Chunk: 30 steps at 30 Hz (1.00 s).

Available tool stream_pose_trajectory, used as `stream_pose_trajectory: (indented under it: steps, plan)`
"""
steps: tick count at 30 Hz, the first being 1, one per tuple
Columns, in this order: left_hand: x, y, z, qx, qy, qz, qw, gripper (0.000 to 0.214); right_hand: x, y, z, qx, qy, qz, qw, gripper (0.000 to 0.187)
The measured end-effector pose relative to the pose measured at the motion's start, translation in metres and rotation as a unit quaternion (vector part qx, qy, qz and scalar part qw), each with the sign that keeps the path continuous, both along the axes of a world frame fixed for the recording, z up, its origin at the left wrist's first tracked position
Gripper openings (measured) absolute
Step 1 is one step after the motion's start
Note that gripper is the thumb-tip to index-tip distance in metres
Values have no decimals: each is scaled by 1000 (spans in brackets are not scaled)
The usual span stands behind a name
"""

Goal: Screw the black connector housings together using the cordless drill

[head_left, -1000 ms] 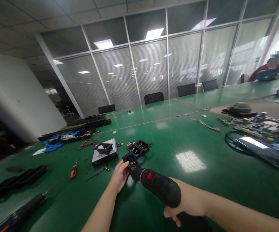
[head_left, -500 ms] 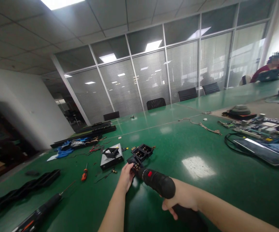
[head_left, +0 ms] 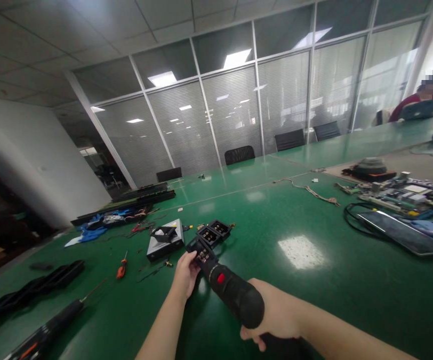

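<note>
Gripping one black electric screwdriver [head_left: 235,300] tight in the right hand [head_left: 276,317], tip down on the nearest of three black square blocks [head_left: 209,237] in the middle of the green table [head_left: 314,220]. Pinching that block's edge with the left hand [head_left: 184,272]. Close by on the left: one grey box [head_left: 164,242], one orange screwdriver [head_left: 121,270], one long dark driver [head_left: 47,330].

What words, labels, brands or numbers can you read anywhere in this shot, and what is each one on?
No text here can be read.
Electric screwdriver in the right hand: any print on its body is too blurred.
Black module held by the left hand: no legible label.
Circuit boards at the right: markings too small.
</note>
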<state>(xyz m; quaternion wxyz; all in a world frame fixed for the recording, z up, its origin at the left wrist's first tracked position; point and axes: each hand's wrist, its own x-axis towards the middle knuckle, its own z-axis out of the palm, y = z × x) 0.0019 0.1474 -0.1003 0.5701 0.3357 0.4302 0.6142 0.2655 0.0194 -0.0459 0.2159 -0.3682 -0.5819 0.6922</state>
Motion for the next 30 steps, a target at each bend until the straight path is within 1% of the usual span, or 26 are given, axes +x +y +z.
stream_pose_trajectory:
  steps: [4, 10, 13, 17, 19, 22, 26, 30]
  plan:
    - [5, -8, 4, -8, 31, -55, 998, 26, 15, -4, 1, 8, 8, 25, 1000, 21]
    - [7, -9, 10, -27, 42, -109, 993, 31, 27, 2, -6, -65, 29, 2, 997, 29]
    - [5, -7, 9, -20, 38, -130, 991, 38, 27, 0, -6, -46, 26, 9, 999, 29]
    - [4, -7, 5, -1, 35, -138, 990, 40, 23, -8, 4, 23, -3, 25, 999, 28]
    - [4, -8, 4, 8, 36, -139, 990, 39, 21, -12, 9, 44, -16, 36, 998, 28]
    - [5, -8, 2, 19, 43, -129, 991, 37, 20, -13, 12, 50, -25, 39, 998, 27]
    - [4, -6, 2, 15, 48, -128, 990, 38, 22, -10, 7, 42, -30, 31, 998, 28]
    - [4, -3, 3, 10, 52, -136, 989, 42, 25, -8, 6, 34, -30, 24, 999, 23]
